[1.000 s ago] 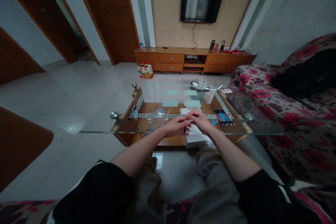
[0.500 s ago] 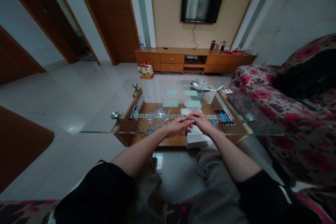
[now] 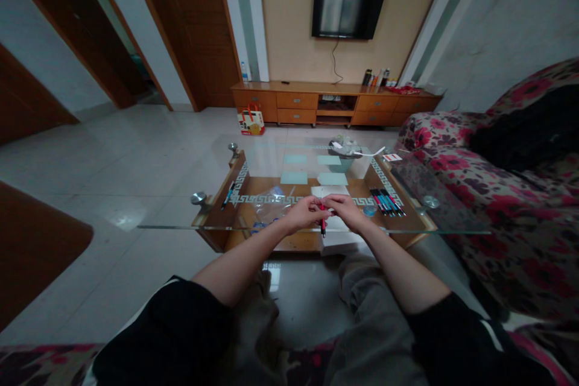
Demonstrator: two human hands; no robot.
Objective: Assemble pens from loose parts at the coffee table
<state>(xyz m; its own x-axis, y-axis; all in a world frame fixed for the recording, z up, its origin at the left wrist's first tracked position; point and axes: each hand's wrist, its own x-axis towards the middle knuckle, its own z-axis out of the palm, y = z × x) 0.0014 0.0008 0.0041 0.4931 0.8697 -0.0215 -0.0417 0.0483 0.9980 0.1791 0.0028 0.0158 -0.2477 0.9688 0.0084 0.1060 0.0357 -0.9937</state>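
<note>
Just above the near edge of the glass table (image 3: 266,160), a red and black pen (image 3: 322,224) hangs upright between my hands, its lower end pointing down. My left hand (image 3: 304,215) has its fingers closed around the pen from the left. From the right, my right hand (image 3: 344,210) pinches at its upper end, which the fingers partly hide. On the right of the tabletop lies a row of several pens (image 3: 386,202), pink, blue and black. Farther left are a few blue and black pens (image 3: 228,195).
A clear plastic bag (image 3: 270,205) and a white box (image 3: 339,243) show near my hands. At the table's far side is a basket (image 3: 344,160) with crumpled stuff. A floral sofa (image 3: 474,151) stands on the right, a low TV cabinet (image 3: 296,101) against the wall.
Both hands have closed in around the pen, the left fingers folding more tightly. More of the pen's red barrel shows below them now.
</note>
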